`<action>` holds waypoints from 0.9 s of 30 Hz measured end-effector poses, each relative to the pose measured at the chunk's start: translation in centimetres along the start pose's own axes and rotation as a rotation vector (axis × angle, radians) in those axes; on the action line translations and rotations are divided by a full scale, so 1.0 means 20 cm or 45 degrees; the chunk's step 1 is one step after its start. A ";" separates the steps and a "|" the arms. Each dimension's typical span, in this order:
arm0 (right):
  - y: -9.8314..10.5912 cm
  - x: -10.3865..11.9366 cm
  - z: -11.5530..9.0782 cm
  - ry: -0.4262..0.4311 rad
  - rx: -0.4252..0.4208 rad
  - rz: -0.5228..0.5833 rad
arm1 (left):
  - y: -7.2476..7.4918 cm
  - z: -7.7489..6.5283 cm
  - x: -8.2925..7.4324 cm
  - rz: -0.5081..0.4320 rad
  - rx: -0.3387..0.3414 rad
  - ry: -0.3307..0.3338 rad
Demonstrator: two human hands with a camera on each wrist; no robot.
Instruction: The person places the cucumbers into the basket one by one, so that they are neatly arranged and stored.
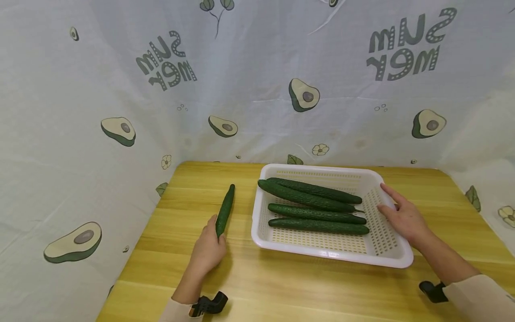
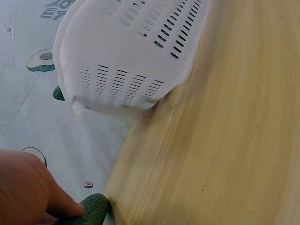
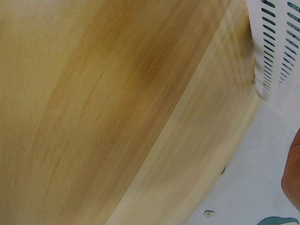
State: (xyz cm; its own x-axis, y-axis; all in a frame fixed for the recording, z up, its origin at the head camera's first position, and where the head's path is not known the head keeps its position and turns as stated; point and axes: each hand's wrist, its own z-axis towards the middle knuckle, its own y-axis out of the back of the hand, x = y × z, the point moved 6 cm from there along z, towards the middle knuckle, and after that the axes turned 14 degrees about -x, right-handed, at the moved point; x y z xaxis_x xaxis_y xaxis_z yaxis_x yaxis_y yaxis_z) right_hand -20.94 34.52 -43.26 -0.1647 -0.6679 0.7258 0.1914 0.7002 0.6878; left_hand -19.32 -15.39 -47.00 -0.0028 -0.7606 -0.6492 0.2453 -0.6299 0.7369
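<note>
On the left of the head view, my left hand [image 1: 208, 249] grips the near end of a dark green cucumber [image 1: 226, 208], whose free end points away from me. In the left wrist view, the thumb [image 2: 35, 187] lies against the cucumber's end [image 2: 96, 208]. A white plastic basket [image 1: 310, 252] with slotted walls stands to the right of this hand. Several cucumbers [image 1: 318, 213] lie lengthwise inside it, one of them with its tip up at the left rim. At the basket's right end my right hand [image 1: 408, 221] holds the rim, its fingers partly hidden behind the wall.
Both hands are over a wooden table [image 1: 273, 290]. A pale cloth [image 1: 257, 80] printed with avocados hangs behind the table and along its sides. Black wrist mounts [image 1: 211, 303] sit at both sleeves.
</note>
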 end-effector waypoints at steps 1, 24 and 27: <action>0.00 0.00 0.00 -0.001 0.001 0.001 | 0.01 0.00 0.00 -0.031 -0.014 0.005; -0.01 -0.02 0.00 -0.025 0.005 0.008 | 0.21 -0.01 -0.21 -0.545 -0.666 -0.523; -0.01 -0.02 0.00 -0.022 0.002 0.010 | 0.23 -0.02 -0.28 -0.642 -0.654 -0.685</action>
State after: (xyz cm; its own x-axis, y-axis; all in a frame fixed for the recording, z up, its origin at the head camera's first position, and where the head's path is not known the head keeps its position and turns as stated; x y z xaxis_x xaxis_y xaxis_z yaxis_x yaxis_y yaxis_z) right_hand -20.92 34.58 -43.72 -0.1798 -0.6578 0.7314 0.1916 0.7059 0.6819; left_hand -17.87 -14.01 -40.00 -0.6498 -0.4645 -0.6016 0.4949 -0.8593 0.1289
